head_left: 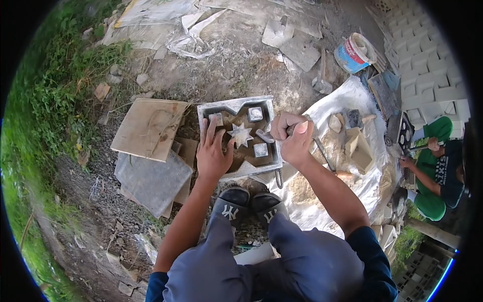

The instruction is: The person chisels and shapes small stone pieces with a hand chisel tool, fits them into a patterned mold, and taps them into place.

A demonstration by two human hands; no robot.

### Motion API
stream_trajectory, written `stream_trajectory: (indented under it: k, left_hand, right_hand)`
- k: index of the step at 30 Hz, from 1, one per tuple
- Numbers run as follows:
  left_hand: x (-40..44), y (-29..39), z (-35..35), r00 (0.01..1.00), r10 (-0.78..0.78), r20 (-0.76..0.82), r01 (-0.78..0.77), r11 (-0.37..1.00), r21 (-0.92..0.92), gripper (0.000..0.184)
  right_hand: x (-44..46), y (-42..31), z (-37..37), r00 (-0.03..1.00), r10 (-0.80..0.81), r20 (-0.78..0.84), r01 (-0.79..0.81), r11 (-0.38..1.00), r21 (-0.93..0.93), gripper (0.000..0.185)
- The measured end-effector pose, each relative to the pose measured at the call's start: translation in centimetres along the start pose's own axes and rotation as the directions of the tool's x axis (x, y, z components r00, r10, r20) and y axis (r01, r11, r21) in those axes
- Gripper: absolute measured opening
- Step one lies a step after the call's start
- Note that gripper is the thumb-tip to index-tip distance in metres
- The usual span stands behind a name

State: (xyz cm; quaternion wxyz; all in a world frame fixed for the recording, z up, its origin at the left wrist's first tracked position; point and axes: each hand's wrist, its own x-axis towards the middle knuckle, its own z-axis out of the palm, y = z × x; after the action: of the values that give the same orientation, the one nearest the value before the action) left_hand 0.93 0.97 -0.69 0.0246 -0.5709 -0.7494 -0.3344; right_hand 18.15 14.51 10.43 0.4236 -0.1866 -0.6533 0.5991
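On the ground before my feet lies a grey open mould point(275, 108) with a notched outline. Inside it stand a star-shaped core point(240, 135) and several square blocks, among them one block point(255, 114) near the far edge and another point(260, 150) nearer to me. My left hand point(214, 153) rests over the mould's left side, fingers spread. Closed in a fist, my right hand point(294, 138) is at the right wall. A pale rounded piece point(265, 136) shows beside its knuckles; whether the fist holds it, I cannot tell.
Boards point(151, 128) and a grey slab point(153, 181) lie at left. On the right, a white sack point(327, 108) carries sandy material, stones and an open box-like piece point(359, 151). A paint bucket point(354, 53) stands farther back. Another person point(443, 166) works at far right.
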Motion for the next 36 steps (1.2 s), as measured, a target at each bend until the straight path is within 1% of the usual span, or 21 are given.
stream_trajectory:
  k: [2,4,7,8,10,11,12,14,15,16,18,19,22,24,26,28,30,32,33,34,36]
  left_hand:
    - [0.0,0.0,0.2,1.0,-0.009,-0.003,0.009,1.0,-0.014,0.031]
    - [-0.1,-0.2,0.0,1.0,-0.015,0.008,0.015,1.0,-0.021,0.032]
    - [-0.1,0.0,-0.1,0.999,-0.045,0.027,0.045,0.999,-0.002,0.032]
    - [0.0,0.1,-0.2,0.998,-0.052,0.038,0.052,0.999,0.0,0.032]
    - [-0.3,0.2,-0.2,0.996,-0.06,0.06,0.06,0.998,0.002,0.032]
    - [-0.3,0.1,-0.2,0.996,-0.064,0.055,0.065,0.998,-0.014,0.032]
    - [-0.2,0.1,-0.1,0.996,-0.076,0.041,0.077,0.997,-0.03,0.033]
    - [-0.2,0.3,-0.3,0.995,-0.088,0.048,0.089,0.996,-0.026,0.033]
    - [0.0,0.2,-0.2,0.995,-0.085,0.053,0.087,0.996,-0.025,0.032]
    - [0.2,0.2,-0.2,0.995,-0.081,0.051,0.083,0.996,-0.026,0.032]
    - [0.2,0.4,-0.4,0.994,-0.066,0.092,0.062,0.997,0.044,0.037]
    - [0.5,0.5,-0.5,0.993,-0.06,0.098,0.056,0.997,0.045,0.037]
    - [0.2,0.6,-0.7,0.982,-0.098,0.16,0.094,0.995,0.033,0.037]
    - [0.3,0.6,-0.5,0.992,-0.063,0.109,0.058,0.997,0.047,0.031]
    - [0.3,0.8,-0.3,0.991,-0.068,0.119,0.063,0.997,0.041,0.032]
    - [0.1,0.6,-0.5,0.988,-0.086,0.129,0.082,0.996,0.037,0.032]
    - [0.3,0.7,-0.6,0.995,-0.045,0.093,0.043,0.999,0.014,0.034]
    - [0.2,0.6,-0.6,0.995,-0.039,0.092,0.037,0.999,0.026,0.033]
    - [0.3,0.5,-0.4,0.996,-0.036,0.087,0.033,0.999,0.04,0.033]
    - [0.3,0.6,-0.4,0.995,-0.038,0.088,0.034,0.999,0.041,0.033]
    - [0.2,0.5,-0.4,0.995,-0.044,0.087,0.043,0.999,0.016,0.032]
  right_hand:
    - [0.6,-0.4,0.2,1.0,-0.028,-0.003,0.028,0.989,0.143,0.075]
    - [0.4,-1.0,0.5,0.997,-0.071,-0.002,0.071,0.991,0.115,0.074]
    - [0.3,-0.3,1.3,0.99,-0.133,0.039,0.135,0.988,-0.071,0.067]
    - [0.6,-0.3,1.2,0.99,-0.138,0.041,0.141,0.987,-0.073,0.067]
    - [1.2,-1.8,1.5,0.997,0.066,-0.038,-0.064,0.996,0.057,0.065]
    - [1.3,-2.0,0.8,1.0,-0.005,0.003,0.004,0.996,0.09,0.063]
    - [1.5,-2.0,0.6,1.0,-0.003,0.01,0.003,0.996,0.09,0.063]
    - [1.1,-1.4,0.1,0.999,0.007,0.04,-0.014,0.986,0.166,0.059]
    - [1.8,-1.0,0.0,0.983,0.143,0.119,-0.155,0.983,0.097,0.057]
    - [2.5,-1.0,-0.5,0.983,0.139,0.117,-0.151,0.984,0.096,0.057]
    - [3.6,-1.6,-0.9,0.931,0.316,0.18,-0.333,0.941,0.067,0.056]
    - [3.9,-2.4,-0.6,0.939,0.306,0.157,-0.325,0.939,0.115,0.058]
    - [2.8,-3.3,0.3,0.954,0.273,0.12,-0.289,0.947,0.142,0.056]
    - [3.0,-2.1,0.9,0.953,0.271,0.138,-0.29,0.946,0.143,0.056]
    - [2.6,-1.6,0.5,0.952,0.272,0.14,-0.291,0.946,0.146,0.056]
    - [2.9,-3.1,1.1,0.98,0.184,0.071,-0.195,0.962,0.19,0.057]
    - [2.3,-1.7,1.1,0.977,0.192,0.089,-0.206,0.959,0.194,0.058]
    - [1.5,0.9,0.6,0.975,0.122,0.185,-0.155,0.972,0.175,0.057]
    - [2.4,-0.9,1.4,0.979,0.171,0.115,-0.183,0.977,0.112,0.058]
    - [3.0,-2.4,1.6,0.978,0.172,0.116,-0.185,0.976,0.113,0.058]
    - [3.3,-4.0,1.9,0.986,0.167,0.023,-0.168,0.972,0.162,0.058]
